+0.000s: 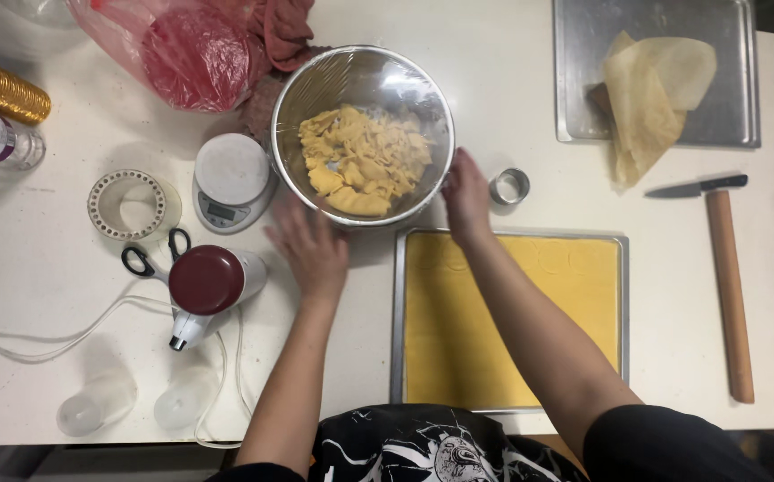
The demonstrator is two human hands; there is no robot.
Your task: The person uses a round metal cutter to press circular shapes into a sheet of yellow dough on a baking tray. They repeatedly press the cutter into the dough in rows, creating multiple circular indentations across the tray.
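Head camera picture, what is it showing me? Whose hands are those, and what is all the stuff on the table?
The camera sits on a person's head and looks straight down, so you see that person's own two bare hands and a white table. The left hand and the right hand are open on either side of a steel bowl. The bowl is covered with clear film and holds yellow dough scraps. Neither hand grips anything. Below it a tray holds a flat sheet of yellow dough with round marks pressed in. Nearby lie a small ring cutter, a kitchen scale, a rolling pin and a knife.
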